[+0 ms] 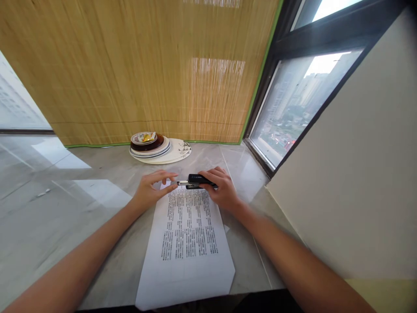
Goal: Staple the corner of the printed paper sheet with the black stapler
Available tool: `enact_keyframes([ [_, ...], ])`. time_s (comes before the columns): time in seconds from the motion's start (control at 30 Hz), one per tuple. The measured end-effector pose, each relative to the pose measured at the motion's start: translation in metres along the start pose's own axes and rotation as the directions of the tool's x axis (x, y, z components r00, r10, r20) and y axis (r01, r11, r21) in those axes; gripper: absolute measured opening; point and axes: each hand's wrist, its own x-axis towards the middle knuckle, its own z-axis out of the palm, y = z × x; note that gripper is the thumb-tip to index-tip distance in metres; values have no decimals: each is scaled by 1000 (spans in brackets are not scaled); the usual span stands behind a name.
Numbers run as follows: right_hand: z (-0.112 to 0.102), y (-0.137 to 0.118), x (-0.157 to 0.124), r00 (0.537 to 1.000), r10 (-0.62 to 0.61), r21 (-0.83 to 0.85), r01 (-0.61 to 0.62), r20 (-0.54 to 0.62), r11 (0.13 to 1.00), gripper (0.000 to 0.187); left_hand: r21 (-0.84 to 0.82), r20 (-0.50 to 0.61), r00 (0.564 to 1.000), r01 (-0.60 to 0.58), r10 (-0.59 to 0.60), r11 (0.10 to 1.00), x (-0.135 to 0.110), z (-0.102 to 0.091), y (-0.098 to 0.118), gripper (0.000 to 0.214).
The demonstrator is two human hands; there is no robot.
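My right hand (223, 187) is closed around a black stapler (198, 178), held sideways just above the far end of a printed sheet of paper (187, 278). A narrow metal part (182, 183) sticks out of the stapler's left end. My left hand (152, 189) is at that metal end, its thumb tip close to or touching it. The index finger curves above with a gap to the thumb. Whether anything small lies between these fingertips is too fine to make out. Under both hands the paper lies flat, its near end reaching the counter's edge.
A stack of plates (150, 148) stands at the back on a white oval platter (180, 150), with a small yellow packet (148, 137) on top. Behind hangs a bamboo blind (130, 74). A window (293, 104) and a pale wall (358, 182) bound the grey counter (107, 234) at right.
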Motion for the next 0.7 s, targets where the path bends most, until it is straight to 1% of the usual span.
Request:
enact_keyframes([
  [0.07, 0, -5, 0, 999, -26, -21, 27, 35, 999, 28, 53, 32, 998, -55, 54, 997, 0, 2, 6, 37],
  [0.13, 1, -8, 0, 996, -53, -40, 55, 65, 998, 27, 81, 47, 996, -86, 82, 993, -1, 5, 8, 34],
  [0.3, 2, -11, -1, 991, -102, -50, 107, 87, 993, 27, 85, 77, 989, -131, 125, 988, -1, 9, 5, 28],
  [0.4, 1, -11, -2, 991, -101, -51, 106, 92, 993, 27, 82, 83, 984, -165, 158, 983, -1, 9, 4, 27],
  [0.47, 0, -11, -1, 991, -93, -61, 99, 98, 993, 26, 73, 80, 984, -167, 161, 983, -1, 9, 4, 27],
  [0.57, -1, -12, -1, 990, -99, -71, 106, 102, 992, 25, 63, 87, 987, -141, 136, 988, 0, 9, 5, 26],
  [0.7, -1, -12, -1, 989, -90, -67, 98, 114, 993, 25, 61, 126, 986, -119, 111, 991, 0, 8, 4, 25],
])
